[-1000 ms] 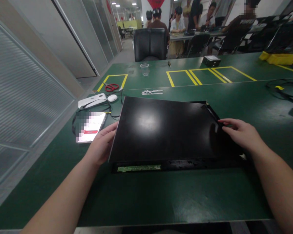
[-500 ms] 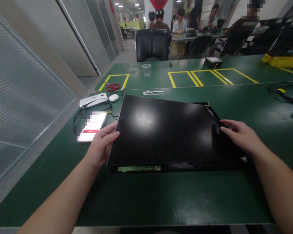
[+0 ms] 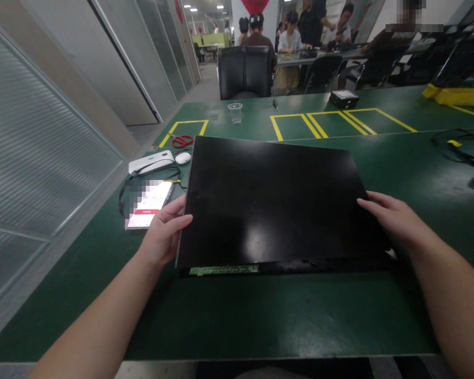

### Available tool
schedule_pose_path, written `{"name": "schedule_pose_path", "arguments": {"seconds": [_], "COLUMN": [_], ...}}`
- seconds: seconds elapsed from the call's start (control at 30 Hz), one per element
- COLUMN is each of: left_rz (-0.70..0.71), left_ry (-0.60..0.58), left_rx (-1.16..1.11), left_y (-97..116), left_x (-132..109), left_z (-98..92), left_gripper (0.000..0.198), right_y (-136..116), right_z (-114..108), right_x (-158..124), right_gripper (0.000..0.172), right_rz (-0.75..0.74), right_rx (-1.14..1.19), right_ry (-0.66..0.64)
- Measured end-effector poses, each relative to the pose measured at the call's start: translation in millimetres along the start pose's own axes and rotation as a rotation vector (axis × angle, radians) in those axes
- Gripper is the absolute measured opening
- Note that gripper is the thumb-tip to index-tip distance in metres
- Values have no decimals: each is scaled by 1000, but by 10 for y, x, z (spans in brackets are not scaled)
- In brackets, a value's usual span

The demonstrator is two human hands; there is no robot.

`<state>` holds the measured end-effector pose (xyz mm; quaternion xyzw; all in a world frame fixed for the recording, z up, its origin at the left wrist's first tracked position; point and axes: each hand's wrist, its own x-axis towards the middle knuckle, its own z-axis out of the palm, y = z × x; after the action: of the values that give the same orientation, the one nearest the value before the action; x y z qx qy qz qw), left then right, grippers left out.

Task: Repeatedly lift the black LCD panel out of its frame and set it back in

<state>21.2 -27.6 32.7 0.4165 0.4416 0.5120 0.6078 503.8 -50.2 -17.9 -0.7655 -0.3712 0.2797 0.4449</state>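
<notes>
The fingers [image 3: 180,219] of the left hand [image 3: 161,238] are closed on the left edge of the black panel [image 3: 272,200]. The thumb lies across the top face and the other fingers are tucked underneath, a pinch that probably keeps most of the skin off the glossy surface. The right hand [image 3: 397,223] lies at the opposite edge with its fingers [image 3: 373,203] stretched out nearly flat. That corner is dark, so I cannot tell whether they curl under the edge or only rest against it.

The panel sits in front of the person at the middle of the green table [image 3: 260,321]. It is tilted, with the far edge higher than the near one. The near edge is low over a dark frame [image 3: 324,266], and a green circuit strip [image 3: 225,270] shows along it just below the panel. One hand at each short side looks meant to spread the weight and keep a thin sheet from flexing.

Just left of the left hand lies a phone [image 3: 148,205] with its screen lit. Beyond it are a white device [image 3: 150,162], a white mouse [image 3: 183,157] and red scissors [image 3: 181,140], inside a yellow taped box. Farther back stand a clear plastic cup [image 3: 235,112] and a small black box [image 3: 343,98]. A yellow tray [image 3: 454,95] sits at the far right, with loose cables [image 3: 458,145] near it. Behind the table is a black chair [image 3: 245,71], and other people sit at a desk well beyond it.
</notes>
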Motion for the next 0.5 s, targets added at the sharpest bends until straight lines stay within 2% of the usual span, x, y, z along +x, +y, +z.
{"name": "schedule_pose_path", "arguments": {"seconds": [0.2, 0.37, 0.5], "left_rz": [32, 40, 76], "left_ry": [81, 100, 52], "left_rx": [-17, -50, -59], "left_y": [23, 70, 51], "left_x": [29, 46, 74], "left_z": [-8, -60, -120], "left_gripper": [49, 48, 50], "right_y": [-84, -313, -388], "right_z": [-40, -117, -102], "right_x": [-49, -300, -446], "right_gripper": [44, 58, 66], "right_rz": [-41, -66, 78], "right_rx": [169, 328, 396], "right_ry": [51, -111, -171]}}
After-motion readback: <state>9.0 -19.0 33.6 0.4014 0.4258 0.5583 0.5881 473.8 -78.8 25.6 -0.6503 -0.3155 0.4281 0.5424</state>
